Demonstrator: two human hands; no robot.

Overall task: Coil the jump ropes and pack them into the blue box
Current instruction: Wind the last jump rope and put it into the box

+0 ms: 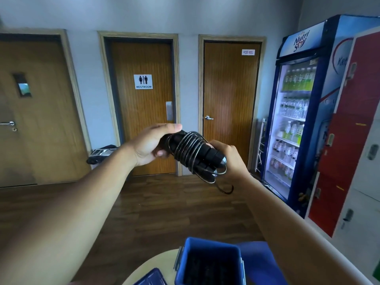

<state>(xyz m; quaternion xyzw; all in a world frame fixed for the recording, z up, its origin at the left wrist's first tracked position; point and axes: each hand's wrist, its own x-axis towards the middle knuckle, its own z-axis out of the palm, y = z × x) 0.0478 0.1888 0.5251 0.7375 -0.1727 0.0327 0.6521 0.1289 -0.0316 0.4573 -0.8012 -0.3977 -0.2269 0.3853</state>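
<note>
Left door (pixel 41 112): brown wood grain, flat panel with a small glazed slot and a metal lever handle at its left edge
Left hand (pixel 151 146): closed round the near end of the jump rope's handles; thumb laid straight along the top, the other fingers curled under so that one fingertip shows below
Restroom door (pixel 144 120): same striped wood, a white sign with two figures and the word RESTROOM, a dull metal push plate below it
Lid (pixel 152 277): blue ribbed plastic, lying flat on the table just left of the box
Table (pixel 153 262): round, pale and smooth, at the bottom edge of the view
Jump rope (pixel 193 153): held in mid-air above the box, between the two hands; two black cylindrical handles side by side with rounded glossy tips, thin shiny cord wound round them in tight loops, one loose end curling down below
Blue box (pixel 186 262): upright plastic tub with rounded corners and grey side clips, open at the top; its inside is dark and what lies there cannot be made out
Right hand (pixel 231 159): at the tipped end of the handles, fingers curled behind the bundle and holding it
Fridge (pixel 296 124): tall, blue frame, lit glass door, shelves of bottles
Lockers (pixel 349 140): red and grey flat metal doors
</note>
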